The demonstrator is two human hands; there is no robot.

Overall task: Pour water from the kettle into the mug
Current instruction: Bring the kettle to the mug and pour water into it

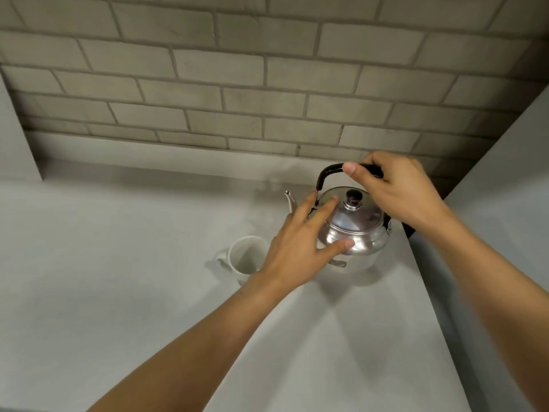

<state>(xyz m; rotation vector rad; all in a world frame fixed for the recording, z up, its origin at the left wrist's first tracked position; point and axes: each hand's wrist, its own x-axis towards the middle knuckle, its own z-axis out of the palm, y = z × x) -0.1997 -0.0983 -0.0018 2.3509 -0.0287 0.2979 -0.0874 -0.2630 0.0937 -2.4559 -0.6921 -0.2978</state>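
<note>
A shiny steel kettle (361,233) with a lid, a black knob and a black arched handle stands on the grey counter (118,263), its spout pointing left. My right hand (395,191) is closed around the top of the handle. My left hand (300,245) lies with spread fingers against the kettle's left side and lid edge, gripping nothing. A white mug (243,257) stands upright just left of the kettle, handle to the left; my left wrist covers part of its right rim. I see no water in the mug.
A grey brick wall (267,84) rises behind the counter. A pale vertical panel (505,188) closes the right side close to the kettle, and another panel (15,129) stands at the far left.
</note>
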